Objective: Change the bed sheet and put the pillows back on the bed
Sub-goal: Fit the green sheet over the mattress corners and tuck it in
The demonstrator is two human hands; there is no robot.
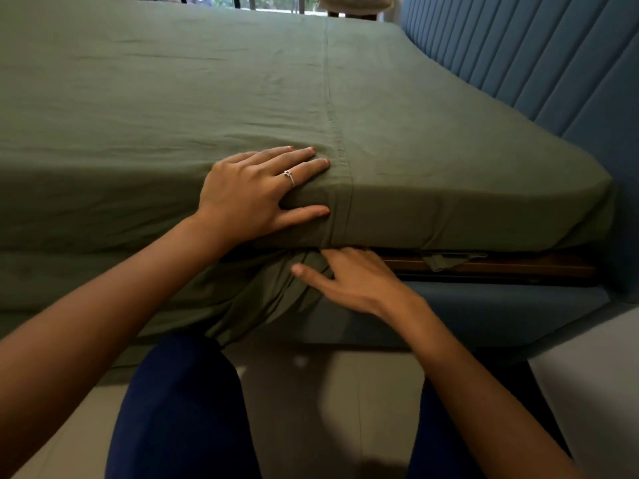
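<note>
Mid-frame, left hand (257,191) lies spread, pressing the mattress edge (449,216) while right hand (349,278) fingers tuck the green sheet (173,98) under; hard to see them, but that loose bunch could easily pop back out.

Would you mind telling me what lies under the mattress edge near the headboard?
A brown wooden slat and a tucked scrap of olive green bed sheet show in the gap above the blue bed frame. The right hand's fingertips disappear underneath.

Your arms are bare, a silver ring (289,177) sits on your left hand (256,195), and you're wearing dark blue trousers (179,409).
</note>
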